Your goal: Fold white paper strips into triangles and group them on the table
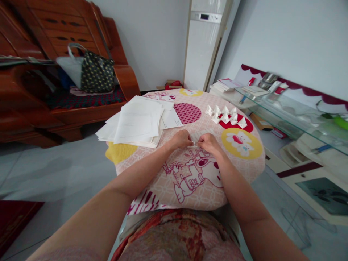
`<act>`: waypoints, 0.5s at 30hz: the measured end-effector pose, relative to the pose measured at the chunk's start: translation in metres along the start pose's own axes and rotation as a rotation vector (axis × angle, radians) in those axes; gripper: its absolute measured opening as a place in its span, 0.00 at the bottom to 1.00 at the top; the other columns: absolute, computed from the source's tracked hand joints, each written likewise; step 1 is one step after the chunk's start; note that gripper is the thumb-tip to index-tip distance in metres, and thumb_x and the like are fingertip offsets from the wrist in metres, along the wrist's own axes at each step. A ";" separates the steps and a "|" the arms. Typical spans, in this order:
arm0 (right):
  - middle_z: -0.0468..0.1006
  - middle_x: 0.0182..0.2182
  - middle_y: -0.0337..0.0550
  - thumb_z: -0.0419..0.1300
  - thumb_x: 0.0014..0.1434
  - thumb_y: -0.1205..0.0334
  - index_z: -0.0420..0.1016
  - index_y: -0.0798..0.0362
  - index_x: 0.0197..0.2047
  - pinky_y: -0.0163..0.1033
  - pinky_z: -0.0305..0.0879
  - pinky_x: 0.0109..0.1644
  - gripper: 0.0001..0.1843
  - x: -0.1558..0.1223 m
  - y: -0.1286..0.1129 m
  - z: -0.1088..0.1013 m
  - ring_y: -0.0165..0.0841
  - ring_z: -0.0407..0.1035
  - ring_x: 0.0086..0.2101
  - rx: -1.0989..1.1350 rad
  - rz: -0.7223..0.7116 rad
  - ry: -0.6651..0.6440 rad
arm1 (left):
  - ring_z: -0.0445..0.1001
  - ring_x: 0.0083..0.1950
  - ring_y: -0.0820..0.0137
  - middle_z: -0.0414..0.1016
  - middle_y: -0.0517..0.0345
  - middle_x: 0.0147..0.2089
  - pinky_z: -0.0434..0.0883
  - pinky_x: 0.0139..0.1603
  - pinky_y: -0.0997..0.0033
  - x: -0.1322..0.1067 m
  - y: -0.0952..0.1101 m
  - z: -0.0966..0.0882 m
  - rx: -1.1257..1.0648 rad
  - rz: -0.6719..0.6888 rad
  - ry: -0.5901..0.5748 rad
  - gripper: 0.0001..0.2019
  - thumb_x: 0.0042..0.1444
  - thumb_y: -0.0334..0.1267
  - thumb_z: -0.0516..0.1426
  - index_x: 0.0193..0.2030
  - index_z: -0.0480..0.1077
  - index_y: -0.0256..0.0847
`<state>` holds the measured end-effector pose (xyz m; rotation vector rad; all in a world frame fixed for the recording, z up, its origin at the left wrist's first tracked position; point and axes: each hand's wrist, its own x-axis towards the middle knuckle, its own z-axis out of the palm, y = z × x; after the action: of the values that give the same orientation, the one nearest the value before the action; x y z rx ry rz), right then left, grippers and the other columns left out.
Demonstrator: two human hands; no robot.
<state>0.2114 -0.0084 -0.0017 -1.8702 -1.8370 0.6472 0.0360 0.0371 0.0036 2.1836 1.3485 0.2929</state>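
At the middle of the cloth-covered round table (pixel 190 195), my left hand (pixel 181 139) and my right hand (pixel 208 142) come close together with fingers pinched. Between them is a small white folded paper (pixel 193 144), gripped from both sides and partly hidden by the fingers. Its exact shape is too small to make out. Beyond my right hand, several small white folded paper pieces (pixel 225 116) with pointed tips stand in rows. To the left of my left hand lies a loose stack of white paper sheets (pixel 138 121), some with faint print.
A wooden bench (pixel 81 112) with a dark patterned bag (pixel 98 71) stands at the left. On the right is a glass-topped stand (pixel 293 116) holding papers, cups and other items. A tall white cabinet-like unit (pixel 202 50) stands behind the table.
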 end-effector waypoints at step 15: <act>0.78 0.20 0.43 0.66 0.55 0.47 0.77 0.55 0.24 0.32 0.58 0.21 0.19 -0.009 0.022 -0.016 0.26 0.65 0.18 0.629 -0.042 -0.209 | 0.55 0.19 0.79 0.65 0.64 0.16 0.49 0.23 0.74 -0.002 -0.017 0.002 -0.766 0.025 -0.139 0.13 0.51 0.36 0.64 0.19 0.69 0.38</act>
<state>0.2383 -0.0175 -0.0016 -1.3807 -1.5311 1.2702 0.0235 0.0406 -0.0072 1.5410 0.9183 0.5505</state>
